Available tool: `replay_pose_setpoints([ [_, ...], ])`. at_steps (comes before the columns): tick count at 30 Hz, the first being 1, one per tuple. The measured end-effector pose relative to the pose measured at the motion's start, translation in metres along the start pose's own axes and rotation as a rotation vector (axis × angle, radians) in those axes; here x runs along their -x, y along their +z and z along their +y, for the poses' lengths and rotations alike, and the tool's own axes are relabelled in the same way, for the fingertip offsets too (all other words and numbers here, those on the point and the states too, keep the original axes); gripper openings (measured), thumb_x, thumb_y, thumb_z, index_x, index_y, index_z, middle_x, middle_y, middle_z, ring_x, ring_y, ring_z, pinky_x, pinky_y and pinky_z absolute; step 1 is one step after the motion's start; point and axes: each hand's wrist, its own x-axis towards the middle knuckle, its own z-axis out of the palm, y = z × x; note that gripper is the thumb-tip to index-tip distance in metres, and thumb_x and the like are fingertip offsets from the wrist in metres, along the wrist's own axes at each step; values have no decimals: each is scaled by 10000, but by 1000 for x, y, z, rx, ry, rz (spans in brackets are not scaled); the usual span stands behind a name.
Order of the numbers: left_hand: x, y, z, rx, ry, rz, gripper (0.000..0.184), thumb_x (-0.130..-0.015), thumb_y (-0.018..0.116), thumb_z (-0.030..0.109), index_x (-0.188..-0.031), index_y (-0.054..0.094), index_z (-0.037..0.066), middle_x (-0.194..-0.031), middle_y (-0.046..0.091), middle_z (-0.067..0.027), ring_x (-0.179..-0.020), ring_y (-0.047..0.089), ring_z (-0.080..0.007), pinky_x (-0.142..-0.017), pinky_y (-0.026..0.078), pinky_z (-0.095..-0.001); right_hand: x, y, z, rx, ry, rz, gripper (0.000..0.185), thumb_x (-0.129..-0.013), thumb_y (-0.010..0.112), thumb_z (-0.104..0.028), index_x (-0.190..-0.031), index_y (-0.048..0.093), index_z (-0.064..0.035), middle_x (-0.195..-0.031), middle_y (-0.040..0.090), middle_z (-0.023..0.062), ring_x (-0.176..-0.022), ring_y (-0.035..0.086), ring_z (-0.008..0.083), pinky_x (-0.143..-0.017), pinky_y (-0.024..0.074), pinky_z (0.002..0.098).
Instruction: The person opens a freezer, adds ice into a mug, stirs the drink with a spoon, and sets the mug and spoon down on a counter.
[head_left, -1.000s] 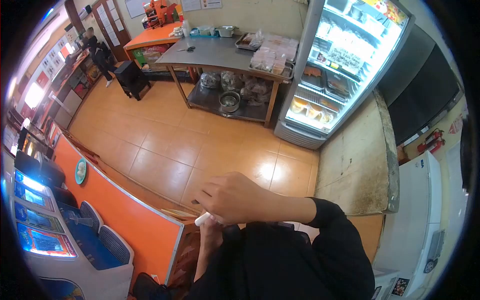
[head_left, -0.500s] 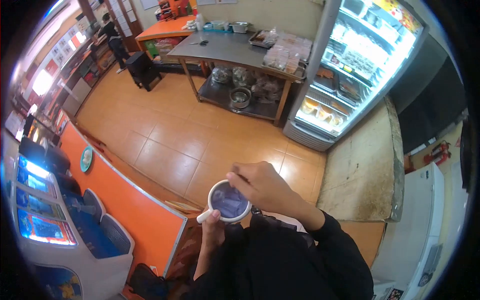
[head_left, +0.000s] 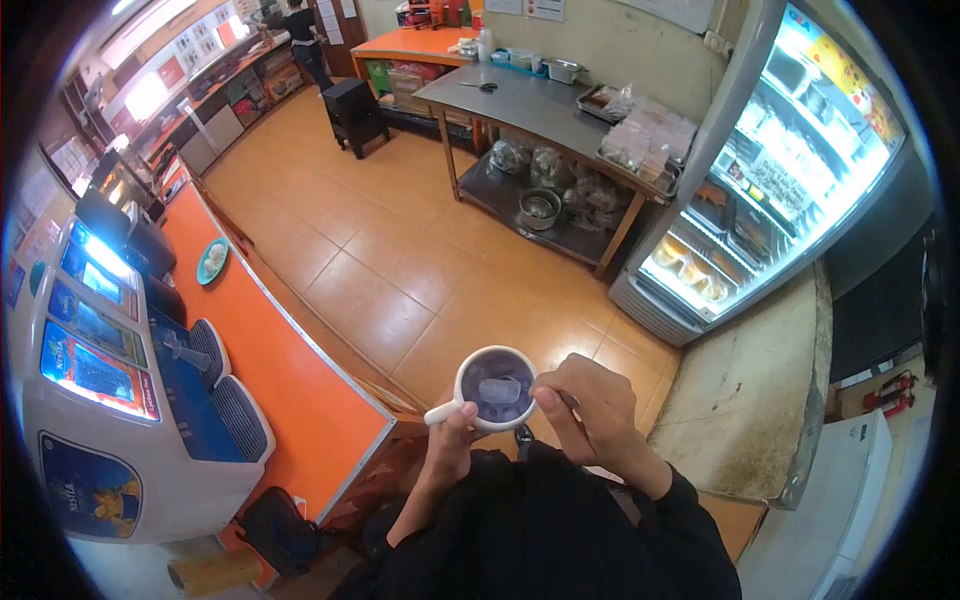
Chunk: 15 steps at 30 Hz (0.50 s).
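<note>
A white mug hangs in front of my body, tipped so that its inside faces me. In it is purplish liquid with clear pieces that look like ice. My left hand is closed on the mug near its handle, the thumb against the outer wall. At the mug's right rim, my right hand is closed with thumb and fingers pinched together. A thin, metal-looking handle shows between its fingers; the rest of that utensil is hidden.
On the left, an orange counter carries a drink dispenser and a teal plate. A steel table, a lit display fridge and a worn ledge stand ahead and right. Another person stands far back.
My right hand has moved from above the mug's opening to its right rim, uncovering more of the inside. The camera view has turned slightly left.
</note>
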Motion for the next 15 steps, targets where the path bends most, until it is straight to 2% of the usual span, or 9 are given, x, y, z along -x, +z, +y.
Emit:
replay_pose_setpoints([
  [1, 1, 1, 0, 2, 4, 5, 681, -761, 585, 443, -1255, 424, 3, -1173, 561, -117, -1054, 577, -216, -917, 467, -374, -1, -1, 0, -4, -55, 12, 71, -797, 617, -20, -811, 563, 24, -689, 549, 118, -541, 525, 246, -472, 407, 315],
  [3, 2, 1, 0, 67, 21, -34, 597, -777, 607, 359, -1262, 432, 58, -1115, 560, -85, -989, 590, -171, -826, 508, -334, -2, -2, 1, -12, -112, 21, 75, -793, 621, -22, -812, 567, 26, -688, 548, 113, -532, 515, 239, -461, 399, 311],
  [8, 4, -1, -3, 66, 1, -37, 618, -771, 617, 349, -1278, 418, 56, -1129, 545, -85, -999, 585, -172, -828, 507, -334, -3, -11, -1, -1, -212, 42, 72, -785, 632, -25, -812, 584, 21, -667, 561, 100, -501, 504, 211, -430, 377, 297],
  [15, 8, 1, -1, 56, 2, -35, 646, -766, 622, 349, -1301, 413, 54, -1130, 545, -84, -996, 580, -176, -835, 503, -345, 0, -17, -6, -100, -232, 112, 64, -792, 630, -40, -814, 609, 17, -654, 583, 98, -494, 520, 200, -428, 383, 282],
])
